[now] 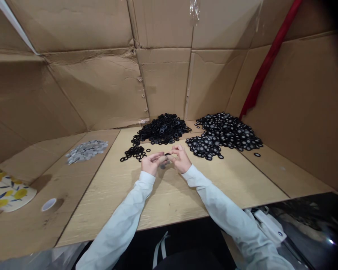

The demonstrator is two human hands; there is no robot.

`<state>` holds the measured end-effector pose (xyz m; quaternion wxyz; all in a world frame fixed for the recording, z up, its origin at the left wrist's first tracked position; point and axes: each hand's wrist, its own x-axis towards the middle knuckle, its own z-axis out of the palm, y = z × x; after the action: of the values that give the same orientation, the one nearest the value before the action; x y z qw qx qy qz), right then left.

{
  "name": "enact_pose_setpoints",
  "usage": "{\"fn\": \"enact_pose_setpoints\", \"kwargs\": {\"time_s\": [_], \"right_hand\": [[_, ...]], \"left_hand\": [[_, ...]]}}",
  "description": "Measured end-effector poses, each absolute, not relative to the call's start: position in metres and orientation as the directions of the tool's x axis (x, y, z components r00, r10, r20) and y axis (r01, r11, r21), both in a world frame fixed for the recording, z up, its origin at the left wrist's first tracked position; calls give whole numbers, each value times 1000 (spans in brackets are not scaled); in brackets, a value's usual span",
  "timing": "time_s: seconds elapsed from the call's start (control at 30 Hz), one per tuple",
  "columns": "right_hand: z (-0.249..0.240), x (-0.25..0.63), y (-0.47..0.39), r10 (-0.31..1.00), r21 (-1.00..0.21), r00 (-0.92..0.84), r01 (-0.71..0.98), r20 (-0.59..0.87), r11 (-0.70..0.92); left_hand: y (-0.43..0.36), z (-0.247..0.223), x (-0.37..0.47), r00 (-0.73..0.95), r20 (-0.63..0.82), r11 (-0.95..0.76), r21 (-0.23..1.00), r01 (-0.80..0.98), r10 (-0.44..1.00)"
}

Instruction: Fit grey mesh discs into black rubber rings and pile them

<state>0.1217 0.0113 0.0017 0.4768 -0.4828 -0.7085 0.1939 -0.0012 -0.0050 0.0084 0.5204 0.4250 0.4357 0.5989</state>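
Pinching a small black ring (167, 154) between the fingertips of left hand (151, 162) and right hand (181, 159), both with fingers curled in and nearly meeting. Mostly covered by those fingers, so impossible to tell whether filled at the centre or bare. Below the hands, a small greyish patch, too blurred to name. Cut off at the left edge of the view, a lemon-patterned container (9, 191); lost in darkness, the upper right corner.

Dark, thin and tiny as far as visible, held above the tabletop (124, 210), about midway between its sides and nearer the far edge than the near one. Just beyond, a small cluster of black rings (133, 153), then a large black heap (165, 129) by the far edge. Toward the far right corner, a broad pile of rings with pale centres (228, 131), with one lying apart. To the left, on brown cardboard, flat pale discs (87, 150) and, nearer, a white roll (49, 204).

Pale and smooth in the middle, brown at both sides. Enclosed by creased cardboard walls (166, 82), with a red strip (266, 67) running down at the right.
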Motion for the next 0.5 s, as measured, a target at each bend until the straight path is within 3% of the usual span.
{"fn": "enact_pose_setpoints", "kwargs": {"time_s": [0.17,0.33,0.4,0.5], "right_hand": [[-1,119,15,908,-834,38,411,418,367],[-1,118,16,952,-940,23,171,304,296],[0,119,15,947,-932,0,181,321,315],[3,122,12,902,-847,-21,335,431,413]], "left_hand": [[-5,8,-1,-98,78,-96,975,-200,992],[-3,10,-3,-114,167,-186,966,-181,979],[-3,11,-4,-110,184,-202,962,-184,977],[-4,12,-6,-78,197,-207,966,-156,977]]}}
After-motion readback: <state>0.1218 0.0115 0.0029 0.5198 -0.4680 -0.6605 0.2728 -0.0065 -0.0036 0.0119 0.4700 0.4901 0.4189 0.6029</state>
